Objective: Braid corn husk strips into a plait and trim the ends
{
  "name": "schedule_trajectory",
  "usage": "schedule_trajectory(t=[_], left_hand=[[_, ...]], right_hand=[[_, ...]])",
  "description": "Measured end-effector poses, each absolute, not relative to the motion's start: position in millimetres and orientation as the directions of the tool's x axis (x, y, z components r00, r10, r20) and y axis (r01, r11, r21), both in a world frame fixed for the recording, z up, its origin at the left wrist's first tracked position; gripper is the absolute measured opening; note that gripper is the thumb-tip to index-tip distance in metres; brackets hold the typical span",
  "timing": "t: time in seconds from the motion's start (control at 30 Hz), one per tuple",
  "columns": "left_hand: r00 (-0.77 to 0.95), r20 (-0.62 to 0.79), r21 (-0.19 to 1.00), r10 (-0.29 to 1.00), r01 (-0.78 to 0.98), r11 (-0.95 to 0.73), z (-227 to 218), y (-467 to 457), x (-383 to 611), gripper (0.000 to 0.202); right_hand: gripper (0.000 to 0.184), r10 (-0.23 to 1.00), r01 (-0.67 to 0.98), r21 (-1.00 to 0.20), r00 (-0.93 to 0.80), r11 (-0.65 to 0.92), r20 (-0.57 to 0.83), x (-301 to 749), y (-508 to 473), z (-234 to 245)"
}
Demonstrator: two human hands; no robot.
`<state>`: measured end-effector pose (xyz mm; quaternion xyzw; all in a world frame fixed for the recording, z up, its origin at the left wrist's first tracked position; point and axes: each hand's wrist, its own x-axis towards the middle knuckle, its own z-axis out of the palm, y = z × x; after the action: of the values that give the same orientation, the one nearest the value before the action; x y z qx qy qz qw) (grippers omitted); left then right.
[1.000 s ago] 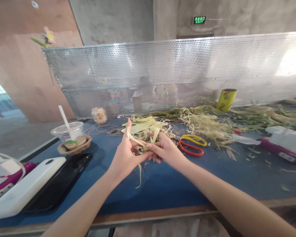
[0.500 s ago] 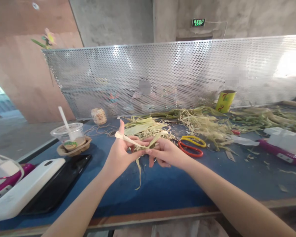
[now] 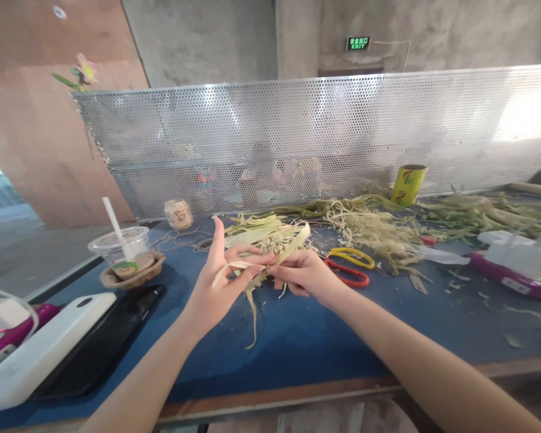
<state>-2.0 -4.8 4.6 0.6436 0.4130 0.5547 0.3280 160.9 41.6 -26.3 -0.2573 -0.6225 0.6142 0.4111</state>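
Pale, dried corn husk strips (image 3: 293, 243) run between my two hands over the middle of the table. My left hand (image 3: 228, 276) pinches them with thumb and fingers, one loose end lying across its palm. Fingertips of my right hand (image 3: 300, 273) are closed on the same strips, close beside the left fingertips. A thin strand (image 3: 253, 319) dangles below the hands. Just behind them lies a heap of husk leaves and shreds (image 3: 264, 230). Scissors with yellow and red handles (image 3: 349, 279) rest to the right of my right hand. The exact pinch point is partly hidden by my fingers.
At left are a lidded plastic cup with a straw (image 3: 121, 243), a white power bank-like slab (image 3: 49, 349), a black phone (image 3: 103, 343) and a twine ball (image 3: 178, 214). Rightward lie more husks (image 3: 374, 231), a yellow tube (image 3: 409, 185) and a purple power strip (image 3: 514, 276). A perforated metal screen (image 3: 234, 132) stands behind.
The husk end at my left hand has dropped from above the thumb base into the palm. The strip at my right hand now sticks up higher. Both hands stay together.
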Motion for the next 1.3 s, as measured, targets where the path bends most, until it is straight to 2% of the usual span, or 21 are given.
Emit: schedule_trajectory(t=[0.07,0.17,0.37,0.43,0.57,0.63,0.77,0.97,1.03,1.17,1.3], left_hand=[[0.119,0.441,0.860,0.890,0.229,-0.457,1.5,-2.2,-2.7,0.099],[0.133,0.428,0.872,0.894,0.200,-0.447,-1.9,0.1,-3.9,0.095],[-0.074,0.506,0.846,0.860,0.235,-0.478,4.2,0.5,-8.2,0.093],[-0.105,0.484,0.863,0.869,0.223,-0.453,5.3,2.2,-9.9,0.094],[0.016,0.300,0.939,0.954,0.171,-0.298,3.2,6.2,-14.1,0.114],[0.070,0.225,0.946,0.972,0.224,-0.235,1.7,6.2,-15.2,0.115],[0.079,0.228,0.916,0.970,0.320,-0.242,-1.5,4.5,-13.1,0.112],[0.075,0.268,0.853,0.960,0.445,-0.273,-5.7,7.1,-7.3,0.110],[0.076,0.247,0.871,0.966,0.420,-0.255,-4.1,6.5,-7.0,0.109],[0.078,0.106,0.950,0.991,0.285,-0.124,3.4,3.6,-11.3,0.110],[0.075,0.101,0.974,0.992,0.197,-0.114,6.7,2.4,-12.3,0.106]], right_hand=[[0.019,0.825,-0.190,-0.975,-0.530,0.111,0.197,159.7,40.7,-26.9],[0.020,0.837,-0.144,-0.979,-0.511,0.141,0.196,158.0,40.0,-28.6],[0.021,0.854,-0.065,-0.973,-0.468,0.222,0.226,158.0,40.0,-28.9],[0.021,0.864,-0.070,-0.972,-0.447,0.223,0.231,159.0,40.1,-27.4],[0.020,0.895,-0.096,-0.976,-0.390,0.194,0.216,160.8,41.2,-23.5],[0.020,0.902,-0.114,-0.975,-0.371,0.191,0.220,160.5,41.8,-22.4],[0.021,0.911,-0.121,-0.975,-0.350,0.188,0.220,157.3,40.9,-22.4],[0.018,0.927,-0.004,-0.981,-0.327,0.193,0.184,154.1,38.5,-24.8],[0.019,0.925,0.024,-0.975,-0.321,0.220,0.201,155.2,39.2,-25.4],[0.017,0.927,0.050,-0.972,-0.315,0.230,0.203,158.5,40.6,-23.4],[0.022,0.904,-0.022,-0.977,-0.374,0.214,0.206,159.5,39.0,-19.8]])
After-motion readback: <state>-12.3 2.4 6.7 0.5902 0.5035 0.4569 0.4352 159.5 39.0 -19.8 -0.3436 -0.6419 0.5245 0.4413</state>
